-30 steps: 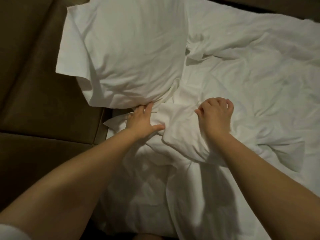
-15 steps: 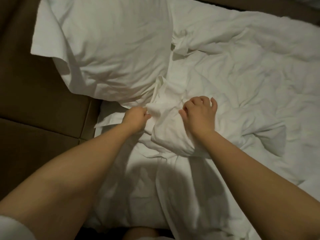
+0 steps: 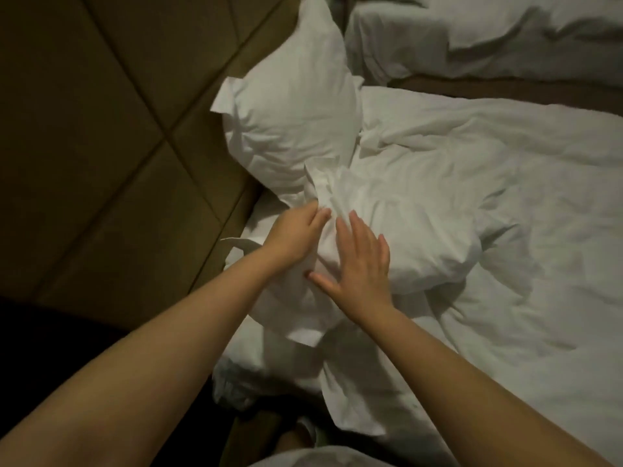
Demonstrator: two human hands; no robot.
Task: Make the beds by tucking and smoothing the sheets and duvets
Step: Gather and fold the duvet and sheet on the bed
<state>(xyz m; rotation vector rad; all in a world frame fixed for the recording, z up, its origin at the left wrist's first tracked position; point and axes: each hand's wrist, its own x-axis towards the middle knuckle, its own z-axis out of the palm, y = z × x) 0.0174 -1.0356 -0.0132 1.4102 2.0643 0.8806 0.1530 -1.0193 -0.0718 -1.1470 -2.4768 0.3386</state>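
Duvet (image 3: 421,230) corner is bunched just below the pillow (image 3: 290,112), with the ridge running from the pillow toward the person. Right hand (image 3: 360,267) lies flat on the ridge, fingers spread. Left hand (image 3: 296,230), nearer the pillow, has fingers together at the fold; can't tell if it's pinching.

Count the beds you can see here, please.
2. The near bed fills the centre and right, with a pillow against the padded headboard. The second bed is at the top right, beyond a brown gap, mostly out of frame.
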